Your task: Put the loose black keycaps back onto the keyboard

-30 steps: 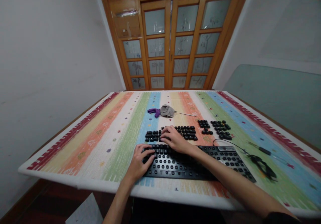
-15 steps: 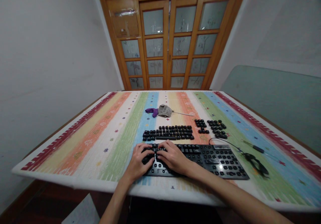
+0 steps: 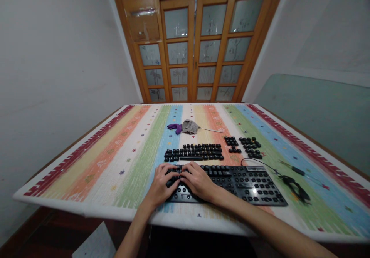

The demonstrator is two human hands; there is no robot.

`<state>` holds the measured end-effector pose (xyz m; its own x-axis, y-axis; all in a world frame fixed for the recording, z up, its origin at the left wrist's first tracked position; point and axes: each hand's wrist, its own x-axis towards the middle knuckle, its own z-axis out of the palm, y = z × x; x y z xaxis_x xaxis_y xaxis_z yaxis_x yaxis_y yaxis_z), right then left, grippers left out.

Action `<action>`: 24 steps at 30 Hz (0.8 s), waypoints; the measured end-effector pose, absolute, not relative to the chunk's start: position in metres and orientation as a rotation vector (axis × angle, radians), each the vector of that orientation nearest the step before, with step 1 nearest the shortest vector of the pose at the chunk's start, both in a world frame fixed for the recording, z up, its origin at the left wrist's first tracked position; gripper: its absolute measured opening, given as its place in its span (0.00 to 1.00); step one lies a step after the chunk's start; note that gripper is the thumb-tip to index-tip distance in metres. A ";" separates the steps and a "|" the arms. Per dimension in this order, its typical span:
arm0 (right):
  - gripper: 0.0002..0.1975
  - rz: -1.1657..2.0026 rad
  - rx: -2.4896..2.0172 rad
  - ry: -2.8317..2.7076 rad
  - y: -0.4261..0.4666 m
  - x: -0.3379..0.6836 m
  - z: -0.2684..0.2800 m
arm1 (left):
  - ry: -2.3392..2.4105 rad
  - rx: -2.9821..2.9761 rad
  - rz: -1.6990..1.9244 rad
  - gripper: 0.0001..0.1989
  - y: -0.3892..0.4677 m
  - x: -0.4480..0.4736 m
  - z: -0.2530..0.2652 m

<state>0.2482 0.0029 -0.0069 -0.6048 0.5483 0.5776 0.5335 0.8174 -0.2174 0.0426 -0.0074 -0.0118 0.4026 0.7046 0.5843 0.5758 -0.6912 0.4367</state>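
Note:
A black keyboard (image 3: 261, 186) lies along the near side of the table. Many of its key positions are bare, with keycaps still on in part of the top rows. My left hand (image 3: 162, 183) and my right hand (image 3: 199, 179) rest over its left end. Their bent fingers and thumbs come together at the upper left keys, nearly touching. Whatever small piece is pinched there is hidden by the fingers. Just behind the keyboard, loose black keycaps (image 3: 200, 151) are laid out in rows, including a long space bar (image 3: 191, 158).
More loose keycaps (image 3: 250, 146) sit in groups to the right. A coiled black cable (image 3: 296, 188) and a thin tool with a dark handle (image 3: 297, 171) lie right of the keyboard. A grey and purple cloth (image 3: 189, 127) with a thin rod lies farther back on the striped tablecloth (image 3: 115, 165).
Fingers of both hands have shifted very slightly over the same upper left keys, the right thumb nearer the left fingers. The loose keycaps and the keyboard stay put.

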 end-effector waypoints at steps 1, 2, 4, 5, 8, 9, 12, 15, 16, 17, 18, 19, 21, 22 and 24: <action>0.06 0.027 -0.791 -2.347 0.003 0.248 -0.007 | 1.146 2.491 1.162 0.06 -0.007 0.043 -0.011; 0.06 0.023 -0.790 -2.349 0.003 0.249 -0.007 | 1.146 2.493 1.158 0.06 -0.007 0.044 -0.010; 0.06 0.016 -0.789 -2.349 0.002 0.249 -0.009 | 1.151 2.497 1.146 0.05 -0.006 0.044 -0.010; 0.06 0.016 -0.786 -2.349 0.002 0.249 -0.010 | 1.153 2.500 1.139 0.05 -0.006 0.044 -0.010; 0.06 0.028 -0.789 -2.349 0.000 0.248 -0.012 | 1.156 2.511 1.134 0.05 -0.007 0.044 -0.011; 0.06 0.032 -0.797 -2.346 -0.001 0.247 -0.013 | 1.155 2.515 1.133 0.06 -0.007 0.044 -0.012; 0.07 0.034 -0.835 -2.338 -0.003 0.246 -0.012 | 1.147 2.529 1.131 0.06 -0.007 0.044 -0.012; 0.07 0.031 -0.865 -2.338 -0.004 0.247 -0.008 | 1.141 2.541 1.123 0.06 -0.007 0.045 -0.011; 0.07 0.037 -0.873 -2.336 -0.004 0.247 -0.007 | 1.141 2.546 1.117 0.06 -0.007 0.045 -0.010; 0.06 0.046 -0.879 -2.334 -0.004 0.248 -0.006 | 1.140 2.551 1.110 0.06 -0.007 0.045 -0.008; 0.06 0.059 -0.883 -2.332 -0.004 0.249 -0.006 | 1.136 2.557 1.104 0.05 -0.007 0.046 -0.007; 0.06 0.068 -0.887 -2.326 -0.003 0.249 -0.006 | 1.132 2.564 1.097 0.05 -0.007 0.046 -0.005; 0.06 0.074 -0.884 -2.321 -0.003 0.250 -0.006 | 1.126 2.574 1.084 0.05 -0.007 0.047 -0.002; 0.06 0.070 -0.881 -2.320 -0.002 0.250 -0.006 | 1.124 2.577 1.077 0.05 -0.007 0.047 -0.001; 0.06 0.047 -0.878 -2.324 -0.001 0.250 -0.007 | 1.122 2.582 1.061 0.05 -0.007 0.047 0.001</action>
